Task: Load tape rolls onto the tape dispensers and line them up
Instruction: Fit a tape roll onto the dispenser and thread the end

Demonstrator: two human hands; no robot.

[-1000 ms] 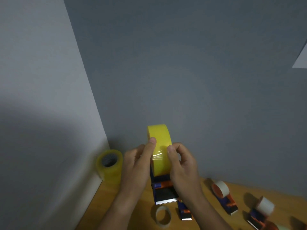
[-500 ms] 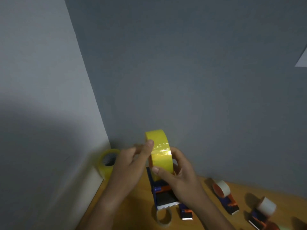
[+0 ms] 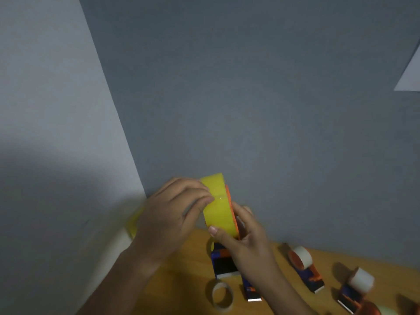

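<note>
A person's two hands worked a yellow tape roll [image 3: 218, 206] seated upright on a blue-and-orange tape dispenser [image 3: 223, 262], raised just above the near-left part of a wooden worktop [image 3: 181, 278] set into a grey-walled corner. The left hand [image 3: 172, 214] curled over the roll from the left, its fingertips pinching at the tape's outer face, while the right hand [image 3: 244, 237] gripped the roll and dispenser from the right, its thumb pressed across the lower edge of the roll. A second yellow roll [image 3: 134, 223] lay mostly hidden behind the left wrist, against the wall. On the worktop below the hands sat an almost spent pale roll [image 3: 222, 296] and, just beside it, a small unloaded dispenser [image 3: 251, 292]. Farther right, two dispensers already carrying white rolls, one nearer [image 3: 305, 269] and one at the edge [image 3: 355, 289], stood well apart from the hands.
</note>
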